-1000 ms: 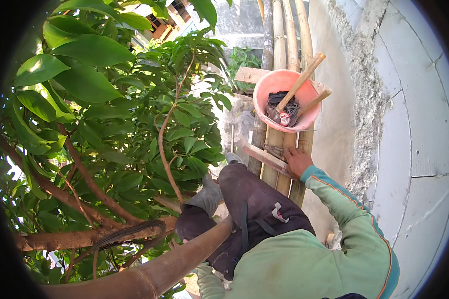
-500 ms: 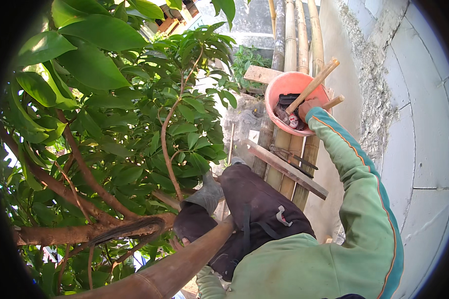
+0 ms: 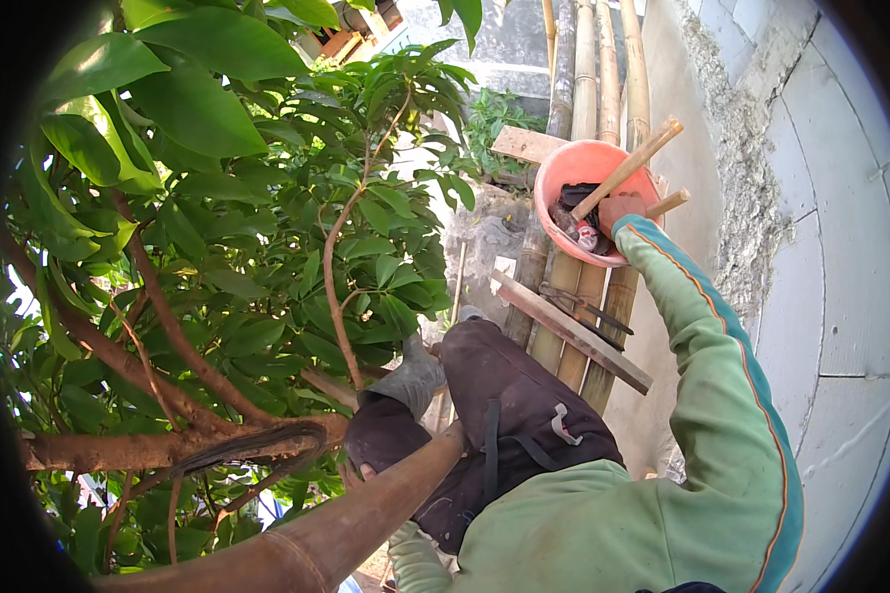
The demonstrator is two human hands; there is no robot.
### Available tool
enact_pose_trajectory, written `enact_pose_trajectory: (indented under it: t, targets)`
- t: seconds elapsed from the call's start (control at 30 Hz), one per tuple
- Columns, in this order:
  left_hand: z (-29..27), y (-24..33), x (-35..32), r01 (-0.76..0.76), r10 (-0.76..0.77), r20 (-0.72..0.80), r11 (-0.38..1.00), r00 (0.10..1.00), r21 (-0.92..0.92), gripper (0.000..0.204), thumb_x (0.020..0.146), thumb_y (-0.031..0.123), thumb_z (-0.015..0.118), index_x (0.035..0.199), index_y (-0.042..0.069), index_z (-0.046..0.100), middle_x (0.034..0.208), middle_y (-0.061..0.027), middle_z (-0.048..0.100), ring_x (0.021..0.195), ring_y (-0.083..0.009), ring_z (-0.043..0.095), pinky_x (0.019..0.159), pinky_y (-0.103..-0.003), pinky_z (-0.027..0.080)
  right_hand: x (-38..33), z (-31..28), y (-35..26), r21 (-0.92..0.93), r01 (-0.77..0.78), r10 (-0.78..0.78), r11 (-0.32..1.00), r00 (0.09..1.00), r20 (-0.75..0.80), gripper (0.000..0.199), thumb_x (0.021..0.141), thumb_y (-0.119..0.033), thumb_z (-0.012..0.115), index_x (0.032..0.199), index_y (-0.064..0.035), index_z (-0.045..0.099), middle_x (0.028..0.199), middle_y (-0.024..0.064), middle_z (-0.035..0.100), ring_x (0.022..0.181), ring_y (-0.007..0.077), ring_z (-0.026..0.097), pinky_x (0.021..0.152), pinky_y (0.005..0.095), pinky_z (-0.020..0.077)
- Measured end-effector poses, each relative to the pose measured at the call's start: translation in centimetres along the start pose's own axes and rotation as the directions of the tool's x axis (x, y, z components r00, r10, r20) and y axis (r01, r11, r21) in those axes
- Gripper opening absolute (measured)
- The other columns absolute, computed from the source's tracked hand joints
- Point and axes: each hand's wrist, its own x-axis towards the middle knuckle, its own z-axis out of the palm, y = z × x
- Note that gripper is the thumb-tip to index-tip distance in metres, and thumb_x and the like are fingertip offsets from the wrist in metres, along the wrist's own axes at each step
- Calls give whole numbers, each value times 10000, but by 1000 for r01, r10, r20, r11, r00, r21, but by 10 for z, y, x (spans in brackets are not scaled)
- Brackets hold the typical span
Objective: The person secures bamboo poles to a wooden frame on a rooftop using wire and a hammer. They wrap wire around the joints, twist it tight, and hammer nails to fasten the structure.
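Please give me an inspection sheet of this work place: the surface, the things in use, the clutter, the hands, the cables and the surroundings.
Surface: bamboo scaffold poles beside a plastered wall; a wooden plank lies across them.
Things in use: orange bucket on the poles, holding dark tools and a wooden handle that sticks out.
Clutter: a second wooden handle at the bucket's rim; a dark metal piece on the plank.
Hands: right hand reaches into the bucket, its grip hidden; left hand not in view.
Cables: nothing seen.
Surroundings: leafy tree on the left; thick bamboo pole in front; grey boot below.
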Motion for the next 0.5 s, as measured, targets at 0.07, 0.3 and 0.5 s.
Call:
enact_pose_trajectory:
  t: [0.07,0.3,0.5]
  targets:
    - [-4,8,3,39,-37,36,998,999,-41,433,1064,438,459,1338,116,545,1310,-251,626,1223,-491,572,1006,-629,442,1,-1,1,7,2,-2,1000,1000,-11,235,919,-199,574,1028,-167,780,986,63,783,989,240,730,861,406,502]
    - [-3,16,6,157,-157,17,987,988,-37,587,1022,511,499,1352,30,563,1346,-261,597,1268,-457,550,1056,-612,411,11,7,2,28,84,-82,996,994,-73,239,912,-200,574,1029,-146,776,964,86,780,971,242,740,874,424,498]
    - [-2,11,7,8,-6,-49,999,999,31,602,1004,484,530,1379,14,549,1388,-260,568,1317,-466,505,1093,-606,385,2,-10,34,-123,160,-173,979,980,-100,175,876,-268,650,984,-214,777,928,44,777,929,244,743,891,464,493]
